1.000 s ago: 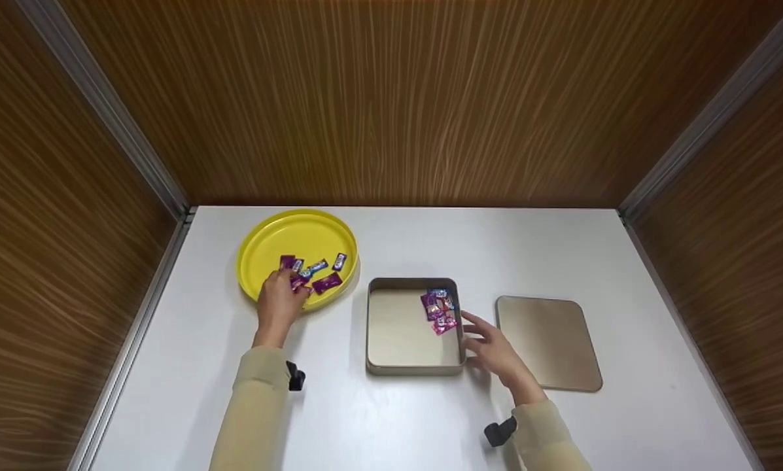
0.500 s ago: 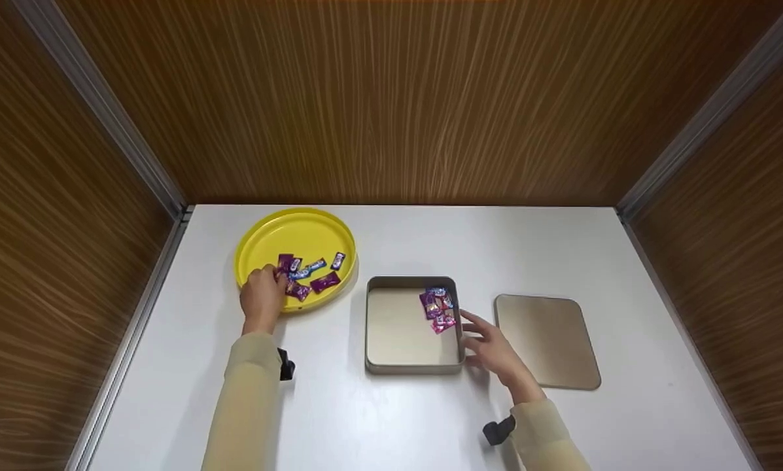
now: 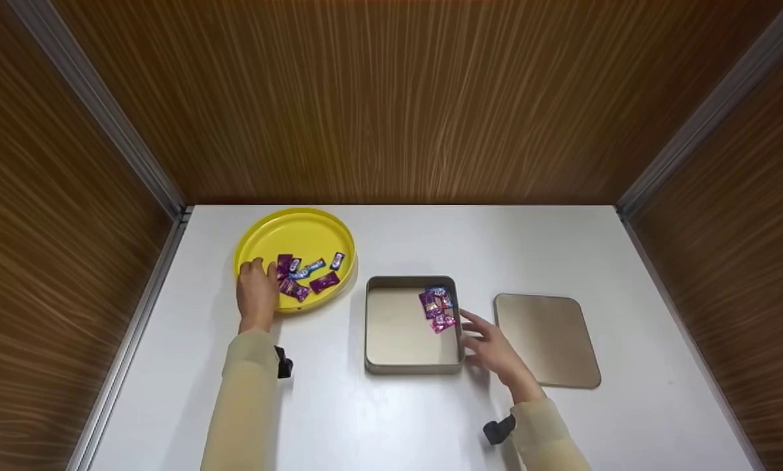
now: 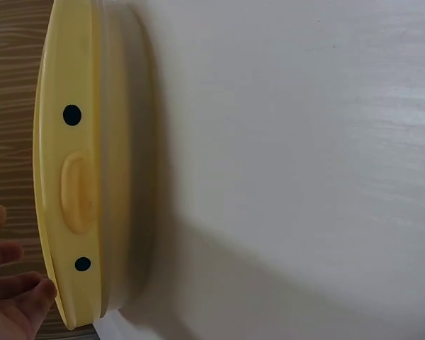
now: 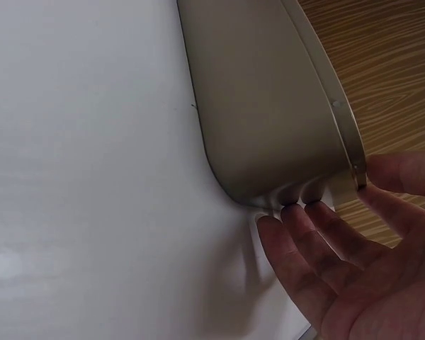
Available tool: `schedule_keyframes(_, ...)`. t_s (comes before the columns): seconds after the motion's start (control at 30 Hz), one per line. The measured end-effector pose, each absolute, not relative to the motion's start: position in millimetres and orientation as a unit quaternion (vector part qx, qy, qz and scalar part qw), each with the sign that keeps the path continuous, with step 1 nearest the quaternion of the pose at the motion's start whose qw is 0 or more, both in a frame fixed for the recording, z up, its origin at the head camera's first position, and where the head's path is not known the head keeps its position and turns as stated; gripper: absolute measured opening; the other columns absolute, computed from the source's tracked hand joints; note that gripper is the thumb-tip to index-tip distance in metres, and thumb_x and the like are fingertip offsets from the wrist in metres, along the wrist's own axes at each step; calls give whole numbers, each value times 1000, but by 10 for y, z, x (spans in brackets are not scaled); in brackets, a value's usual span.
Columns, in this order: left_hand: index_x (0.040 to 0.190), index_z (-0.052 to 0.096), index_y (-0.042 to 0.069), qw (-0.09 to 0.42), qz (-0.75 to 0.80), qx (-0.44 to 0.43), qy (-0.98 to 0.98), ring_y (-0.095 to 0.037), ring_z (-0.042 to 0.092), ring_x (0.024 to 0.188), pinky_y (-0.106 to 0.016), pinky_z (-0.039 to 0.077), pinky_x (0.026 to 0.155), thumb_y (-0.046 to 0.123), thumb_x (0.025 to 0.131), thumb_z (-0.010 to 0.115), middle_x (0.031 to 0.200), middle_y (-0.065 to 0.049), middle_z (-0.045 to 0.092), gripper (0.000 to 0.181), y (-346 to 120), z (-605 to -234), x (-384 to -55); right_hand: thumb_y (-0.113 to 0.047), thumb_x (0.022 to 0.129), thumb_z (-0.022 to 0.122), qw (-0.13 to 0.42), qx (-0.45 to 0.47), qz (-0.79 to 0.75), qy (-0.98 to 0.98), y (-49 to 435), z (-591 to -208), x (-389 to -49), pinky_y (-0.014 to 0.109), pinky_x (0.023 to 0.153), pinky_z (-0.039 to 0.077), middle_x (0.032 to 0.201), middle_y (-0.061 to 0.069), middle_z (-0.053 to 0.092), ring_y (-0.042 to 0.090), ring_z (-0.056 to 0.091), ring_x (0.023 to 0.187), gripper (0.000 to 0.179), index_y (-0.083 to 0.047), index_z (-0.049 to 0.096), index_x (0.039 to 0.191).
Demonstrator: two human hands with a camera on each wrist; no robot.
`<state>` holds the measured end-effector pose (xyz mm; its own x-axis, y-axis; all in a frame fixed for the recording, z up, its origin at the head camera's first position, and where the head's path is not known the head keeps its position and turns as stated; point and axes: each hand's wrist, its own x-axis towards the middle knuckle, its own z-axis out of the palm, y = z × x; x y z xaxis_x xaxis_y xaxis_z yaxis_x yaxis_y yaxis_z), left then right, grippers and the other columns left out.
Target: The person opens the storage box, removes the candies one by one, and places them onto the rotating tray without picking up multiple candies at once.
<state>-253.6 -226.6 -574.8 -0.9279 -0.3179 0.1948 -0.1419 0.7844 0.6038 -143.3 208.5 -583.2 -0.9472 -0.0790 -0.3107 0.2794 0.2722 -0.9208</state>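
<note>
A round yellow tray (image 3: 286, 229) holds several wrapped candies (image 3: 299, 288), mostly purple and blue. My left hand (image 3: 257, 294) reaches over its left rim, beside the candies, fingers loosely bent. In the left wrist view, fingertips (image 4: 45, 289) show at the tray's rim, near two black dots and a raised nub on its side; nothing shows held. A square metal tin (image 3: 398, 327) with more candies (image 3: 438, 309) at its right side stands in the middle. My right hand (image 3: 496, 353) touches the tin's right wall with spread fingers. In the right wrist view those fingertips (image 5: 269, 227) meet the tin's outer corner.
To the right of the tin a flat square metal lid (image 3: 555, 340) lies on the white table (image 3: 424, 425), partly behind my right hand. Wood-grain panels (image 3: 391, 98) close off the table's back and both sides.
My left hand has moved left, off the middle of the candy pile to the tray's left rim, and its fingers have loosened. The right hand stays against the tin.
</note>
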Motion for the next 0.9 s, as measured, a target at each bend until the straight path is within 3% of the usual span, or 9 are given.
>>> schedule_keyframes(0.27,127,58,-7,128,-294,93,-943,-44,54,114,-56,45,94,26,102,52,125,-29,54,42,-2136,-5674,-2487,-1,95,55,146,64,-589,792,2095,-5842,-1417,50,85,54,138,25,49,42,53,120,57,-10,41,149)
schedule_keyframes(0.53,124,62,-4,134,-304,43,-942,-41,55,112,-54,48,90,24,98,61,123,-25,57,38,-1861,-5617,-2411,-1,94,56,143,73,-591,790,2087,-5849,-1420,48,83,55,136,24,50,41,55,118,57,-11,43,149)
schedule_keyframes(0.73,116,67,-5,167,-302,-27,-938,-40,61,103,-51,51,87,18,94,66,115,-24,62,32,-1539,-5571,-2287,-1,94,56,143,69,-597,786,2081,-5844,-1420,51,84,54,138,26,48,44,53,120,58,-8,41,149)
schedule_keyframes(0.9,114,68,0,151,-287,-86,-942,-36,63,99,-48,53,82,22,95,65,113,-19,63,29,-1245,-5518,-2167,-1,93,57,140,61,-603,783,2072,-5846,-1421,53,83,54,138,27,48,45,52,121,58,-7,41,149)
